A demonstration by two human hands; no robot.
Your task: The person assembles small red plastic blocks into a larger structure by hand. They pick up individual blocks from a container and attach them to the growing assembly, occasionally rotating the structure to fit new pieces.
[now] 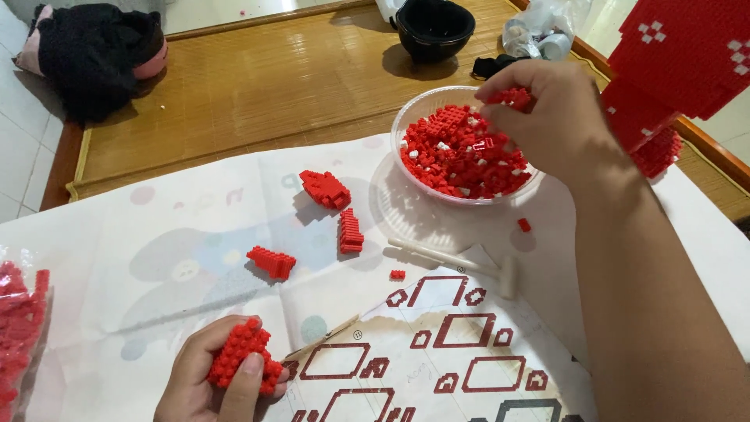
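Head view, single frame.

Left hand [209, 383], lower left of frame: clenched around a red brick assembly [244, 355], thumb pressed on its front face, held just above the paper instruction sheet [437, 352].

Right hand [547, 117], upper right of frame: fingertips pinched on a few small red bricks [512, 98], raised over the clear bowl [406, 125] of loose red and white bricks [461, 156].

Centre of frame, on the light cloth [156, 234] covering the surface: three small red sub-assemblies [326, 189] [350, 231] [272, 262], well apart from both hands. Two loose red pieces [523, 225] [398, 274] near the bowl. Small pale mallet [453, 262] just below the bowl; thin pale stick [324, 337] just beside the left hand.

Upper right: large red brick model [672, 62], near the right forearm. Upper centre: black bowl [433, 27].

Risks, as judged:
- Pinched bricks slipping and scattering, owing to a shallow fingertip grip.
- Forearm brushing the large model when drawn back, owing to close clearance.
- Held assembly splitting under excess squeeze.
- Loose pieces overlooked against the red-printed sheet.
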